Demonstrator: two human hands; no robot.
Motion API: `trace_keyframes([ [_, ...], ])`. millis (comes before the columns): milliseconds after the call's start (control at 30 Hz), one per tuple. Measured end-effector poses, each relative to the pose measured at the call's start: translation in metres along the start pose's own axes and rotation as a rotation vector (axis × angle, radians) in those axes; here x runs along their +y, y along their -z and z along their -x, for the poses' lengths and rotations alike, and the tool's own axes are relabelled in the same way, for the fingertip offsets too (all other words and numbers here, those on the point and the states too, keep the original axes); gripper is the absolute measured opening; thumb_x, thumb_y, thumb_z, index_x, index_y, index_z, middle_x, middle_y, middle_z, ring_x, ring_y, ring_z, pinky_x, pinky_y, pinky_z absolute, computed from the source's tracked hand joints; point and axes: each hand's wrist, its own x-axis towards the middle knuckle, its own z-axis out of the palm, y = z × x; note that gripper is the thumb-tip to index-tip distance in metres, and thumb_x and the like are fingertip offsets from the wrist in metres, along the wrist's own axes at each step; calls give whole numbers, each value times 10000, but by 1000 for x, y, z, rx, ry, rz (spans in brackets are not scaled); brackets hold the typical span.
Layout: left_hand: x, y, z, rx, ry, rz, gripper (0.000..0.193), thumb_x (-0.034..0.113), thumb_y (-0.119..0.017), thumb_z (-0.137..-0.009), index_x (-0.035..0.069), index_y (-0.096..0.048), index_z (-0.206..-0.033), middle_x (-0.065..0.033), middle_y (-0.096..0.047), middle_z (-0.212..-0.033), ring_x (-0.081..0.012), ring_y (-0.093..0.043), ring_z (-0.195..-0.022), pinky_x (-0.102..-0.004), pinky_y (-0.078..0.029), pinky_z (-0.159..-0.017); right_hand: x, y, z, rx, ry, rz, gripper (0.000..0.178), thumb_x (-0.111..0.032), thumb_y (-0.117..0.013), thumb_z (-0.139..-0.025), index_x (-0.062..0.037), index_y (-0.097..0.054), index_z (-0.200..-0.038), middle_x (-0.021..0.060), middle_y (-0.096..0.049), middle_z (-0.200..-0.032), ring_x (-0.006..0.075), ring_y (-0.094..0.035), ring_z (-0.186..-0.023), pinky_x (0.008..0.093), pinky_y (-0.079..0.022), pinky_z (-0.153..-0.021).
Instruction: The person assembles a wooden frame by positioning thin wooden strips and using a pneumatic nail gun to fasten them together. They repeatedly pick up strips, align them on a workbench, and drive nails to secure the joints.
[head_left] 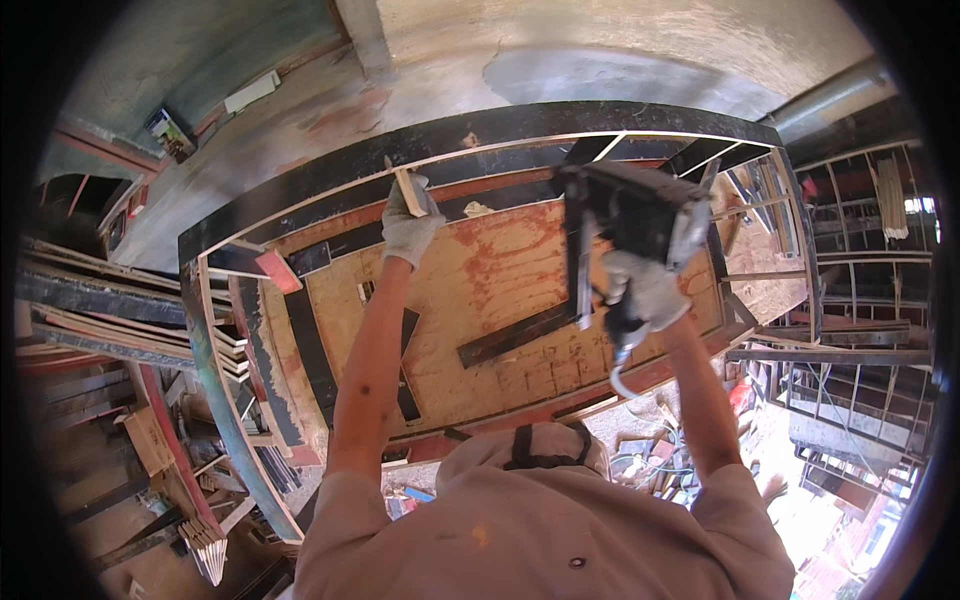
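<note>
My left hand [408,236], in a pale work glove, is closed round a short wooden strip [409,192] that it keeps upright against the inner edge of the far rail of a large black-faced wooden frame [330,185]. My gloved right hand [648,292] grips a black nail gun [635,205] by its handle. The gun hangs over the right half of the frame, apart from the wood and blurred by motion. A pale air hose [618,380] curves down from its handle. Beneath both hands lies a stained plywood panel [480,260] inside the frame.
A loose black strip [525,333] lies on the panel. Stacked black-edged boards [110,300] stand at the left. A shelf-like rack [860,260] with wooden strips fills the right. A red-ended block [278,270] sits in the frame's left corner. Scraps [650,450] litter the ground.
</note>
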Motion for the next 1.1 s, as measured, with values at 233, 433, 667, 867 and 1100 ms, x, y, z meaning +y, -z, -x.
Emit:
trace_keyframes([
  [233, -15, 14, -18, -52, 28, 115, 166, 180, -600, -986, 86, -691, -1089, 37, -672, -955, -90, -635, -908, -329, -531, -833, 26, -91, -63, 256, -231, -904, 149, -167, -684, -936, -62, -673, -830, -6, -582, -652, 93, -541, -572, 258, -431, -530],
  [433, -18, 25, -43, -49, -68, -366, 430, 114, -764, -789, 64, -635, -1196, -24, -696, -1017, -155, -637, -1016, -369, -526, -940, 19, -97, -53, 200, -150, -781, 188, -177, -638, -976, -70, -680, -828, 0, -601, -672, 103, -555, -593, 264, -432, -544],
  [667, 7, 3, -58, 25, -37, -706, 483, 128, -914, -610, 50, -702, -1037, -85, -726, -973, -213, -690, -917, -329, -562, -796, 13, -71, -35, 191, -249, -940, 112, -104, -656, -912, -76, -637, -806, 0, -548, -641, 110, -500, -533, 261, -418, -530],
  [867, 52, -34, -30, -111, -55, -182, 382, -39, -863, -722, 48, -718, -1065, -44, -719, -1090, -162, -664, -1047, -322, -586, -871, -14, -25, -38, 98, -270, -916, 65, -115, -708, -901, -76, -674, -861, 12, -629, -692, 117, -587, -575, 260, -451, -521],
  [1100, 50, -8, -42, -283, -106, -37, 313, -23, -807, -788, 18, -725, -1087, -64, -727, -1073, -179, -687, -978, -348, -592, -915, -75, 23, -67, -63, -286, -838, 149, -117, -714, -884, -60, -649, -762, 47, -609, -632, 169, -595, -537, 317, -490, -544],
])
